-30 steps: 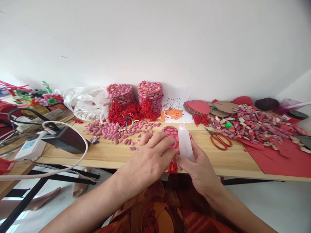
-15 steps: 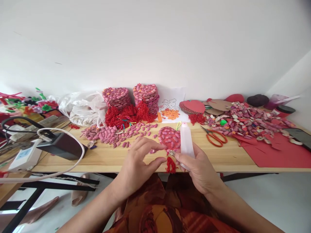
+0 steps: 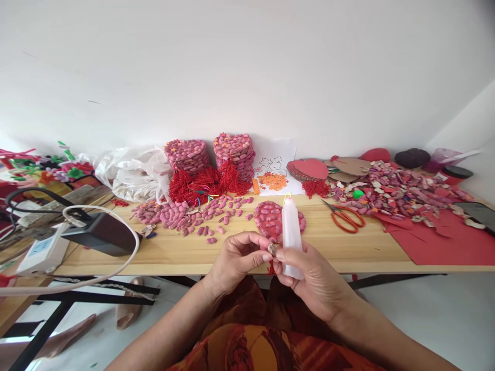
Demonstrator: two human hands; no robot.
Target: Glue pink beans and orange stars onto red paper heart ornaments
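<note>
My right hand (image 3: 317, 273) is wrapped round a translucent white squeeze bottle (image 3: 292, 232), its nozzle pointing up and away from me. Between the right thumb and the fingertips of my left hand (image 3: 242, 257) is a small brownish piece of peanut shell (image 3: 271, 249); the left thumb and index finger close on its left side. Just beyond the fingers lies a red round piece (image 3: 266, 216) covered with pink peanuts, partly behind the bottle. A bit of its red tassel (image 3: 271, 268) shows under the hands.
Loose pink peanuts (image 3: 174, 216) spread to the left. Two stacks of peanut-covered pieces (image 3: 234, 149) with tassels stand at the back. Orange-handled scissors (image 3: 348, 219), a shell heap (image 3: 398, 190) and red sheets (image 3: 448, 247) lie right. A black adapter (image 3: 102, 234) with cable sits left.
My left hand has moved right and its open fingers have closed on the shell piece. The bottle has shifted slightly left and down. The view has shifted a little.
</note>
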